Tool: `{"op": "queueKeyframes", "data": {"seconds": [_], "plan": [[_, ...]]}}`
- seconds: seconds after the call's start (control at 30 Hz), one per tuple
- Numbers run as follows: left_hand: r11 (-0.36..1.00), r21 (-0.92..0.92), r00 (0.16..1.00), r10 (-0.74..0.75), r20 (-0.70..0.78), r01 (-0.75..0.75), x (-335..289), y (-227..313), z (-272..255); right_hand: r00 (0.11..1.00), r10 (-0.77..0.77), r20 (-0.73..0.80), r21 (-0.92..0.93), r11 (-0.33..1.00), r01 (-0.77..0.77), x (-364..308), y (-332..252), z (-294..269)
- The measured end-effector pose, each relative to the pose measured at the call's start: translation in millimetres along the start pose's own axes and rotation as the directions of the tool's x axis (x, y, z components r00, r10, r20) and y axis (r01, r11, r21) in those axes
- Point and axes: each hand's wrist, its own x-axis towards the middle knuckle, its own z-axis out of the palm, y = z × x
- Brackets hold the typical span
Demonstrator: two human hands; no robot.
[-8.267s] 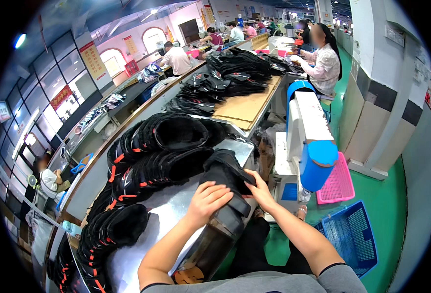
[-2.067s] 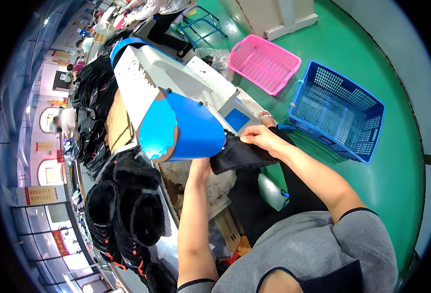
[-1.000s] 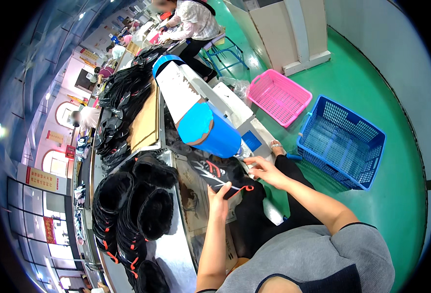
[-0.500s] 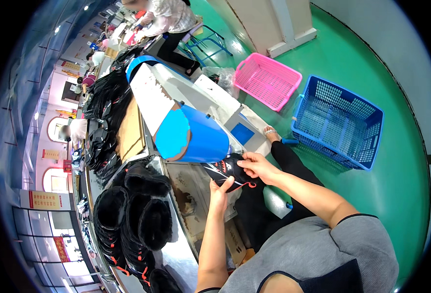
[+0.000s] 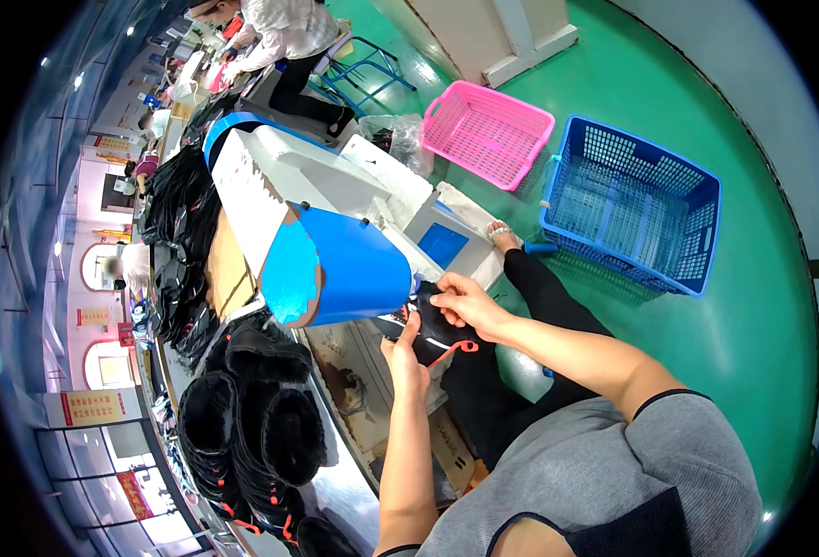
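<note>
A black shoe upper with a red loop and white edging is held at the narrow end of a blue-and-white machine. My left hand grips its near left side, thumb on top and fingers underneath. On the far right side my right hand pinches it between thumb and fingers. The machine's blue head hides part of the upper and whatever touches it there.
Stacked black fur-lined uppers with red loops stand on the bench at left. More black pieces are heaped beyond. A pink basket and a blue crate sit on the green floor. A co-worker sits at the far end.
My left hand has shifted up the upper toward the machine head, its thumb now higher. The upper has turned slightly and its red loop hangs nearer me. The whole view has shifted a little.
</note>
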Motion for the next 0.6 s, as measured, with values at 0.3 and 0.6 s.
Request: {"op": "queueKeyframes", "data": {"seconds": [0.3, 0.6], "plan": [[0.947, -0.183, 0.959, -0.238, 0.152, 0.264, 66.4, -7.1, -16.9, 0.983, -0.173, -0.066, -0.066, 0.983, 0.169, 30.1, -14.5, 8.3], [0.925, -0.343, 0.984, -0.130, 0.124, 0.166, 17.9, -23.6, -3.0, 0.963, -0.267, 0.040, -0.377, 0.888, 0.262, 16.8, -12.7, 2.4]]}}
